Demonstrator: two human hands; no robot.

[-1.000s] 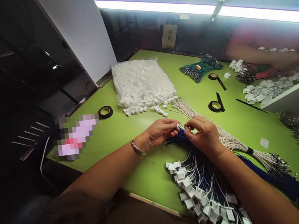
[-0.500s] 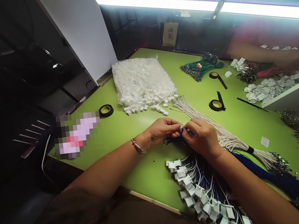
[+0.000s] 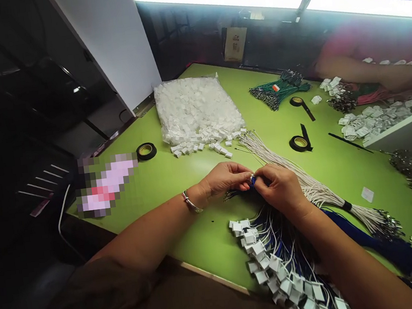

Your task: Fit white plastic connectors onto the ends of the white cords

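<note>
Thumb and fingers of my left hand (image 3: pixel 229 176) pinch a small white connector housing (image 3: pixel 252 175), mostly hidden by the fingertips. My right hand (image 3: pixel 279 185) is closed against it, gripping a blue wire (image 3: pixel 254 180) at the housing. Below my wrists lies a heap of wires with white connectors (image 3: pixel 275 263) on their ends, white and blue strands mixed. A bundle of white wires (image 3: pixel 285 160) runs behind my right hand. Blue wires (image 3: pixel 366 235) with metal terminals stretch under my right forearm.
A clear bag of white connectors (image 3: pixel 196 108) spills loose pieces on the green table (image 3: pixel 151 196). Black tape rolls (image 3: pixel 146 151) lie left and right. Green wires (image 3: pixel 279 90) rest at the back. A co-worker's arm (image 3: pixel 368 72) shows beyond a panel, near a connector pile (image 3: pixel 370 119).
Both hands stay together at the connector housing. My right hand has shifted slightly and its fingers have changed position. The view has tilted a little.
</note>
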